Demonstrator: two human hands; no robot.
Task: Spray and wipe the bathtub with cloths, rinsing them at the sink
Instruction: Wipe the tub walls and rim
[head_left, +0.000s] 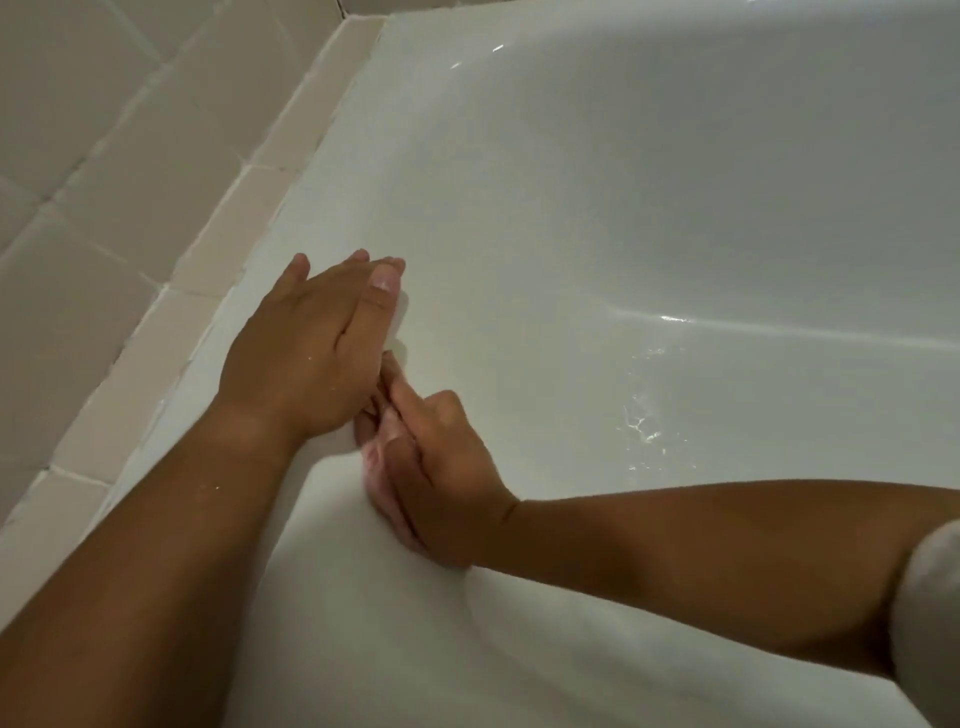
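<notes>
The white bathtub (623, 218) fills most of the view, and its inner wall is wet and shiny. My left hand (311, 353) lies flat on the tub's sloping side near the rim, fingers together, pressing a white cloth (397, 319) of which only an edge shows past the thumb. My right hand (441, 467) sits just below it, fingers curled, with the index finger stretched up to touch the left hand's lower edge. Under the right hand is a pale pink patch; I cannot tell whether it is palm or cloth.
A beige tiled wall (78, 182) and a narrow tiled ledge (218, 249) run along the tub's left rim. Water droplets (641, 421) glisten on the tub floor to the right. A pale rounded piece of clothing (930, 613) shows at the right edge.
</notes>
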